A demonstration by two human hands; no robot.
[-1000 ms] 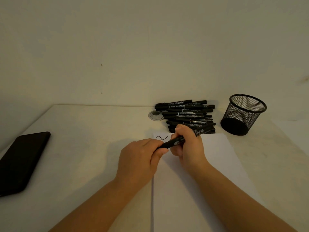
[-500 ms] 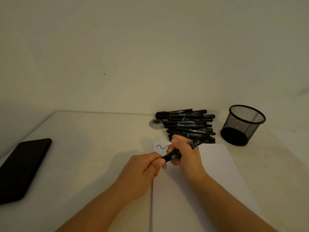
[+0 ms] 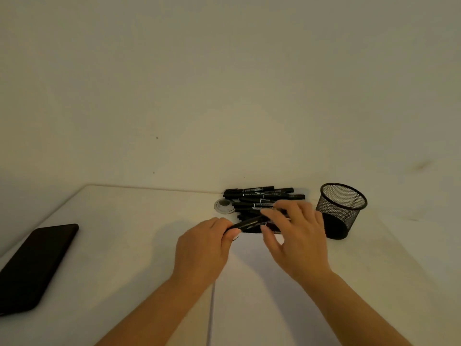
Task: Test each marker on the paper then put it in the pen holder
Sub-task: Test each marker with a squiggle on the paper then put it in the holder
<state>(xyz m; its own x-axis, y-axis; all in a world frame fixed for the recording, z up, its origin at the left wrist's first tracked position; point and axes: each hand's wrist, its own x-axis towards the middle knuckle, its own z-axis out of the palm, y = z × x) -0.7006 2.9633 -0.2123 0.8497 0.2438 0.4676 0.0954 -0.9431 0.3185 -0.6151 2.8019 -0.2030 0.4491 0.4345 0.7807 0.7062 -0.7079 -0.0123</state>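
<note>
Head view is showing the table (image 3: 119,236), then the paper (image 3: 262,295), the pen holder (image 3: 341,211) and the marker (image 3: 249,223). The left hand (image 3: 202,248) is pinching the marker's end; the right hand (image 3: 296,236) is hovering, fingers spread. A loose pinch could be dropping it among the pile (image 3: 259,198).

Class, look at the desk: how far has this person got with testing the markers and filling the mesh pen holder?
Early days. The mesh pen holder looks empty, so no marker is filed yet. In hand: the left hand grips one black marker, with the right hand open at its other end, over the paper. Left: holdering it, then the whole pile of markers.
</note>
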